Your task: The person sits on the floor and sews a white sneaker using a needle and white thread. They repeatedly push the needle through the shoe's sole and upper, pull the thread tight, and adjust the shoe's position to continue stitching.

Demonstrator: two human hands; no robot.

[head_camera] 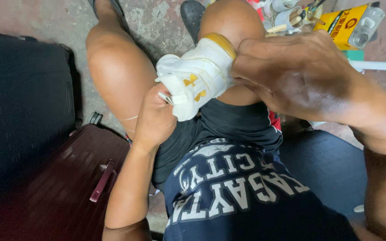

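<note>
The white shoe [196, 82] with gold trim lay across the person's lap, propped against the right knee [231, 20], its long axis running from lower left up to the right. The left hand [155, 118] was closed around its lower-left end from beneath, while the right hand [291, 71] pinched the upper-right end, fingers curled tight on the edge. Both hands touched it; a dark red suitcase [63, 187] sat beside the left leg
</note>
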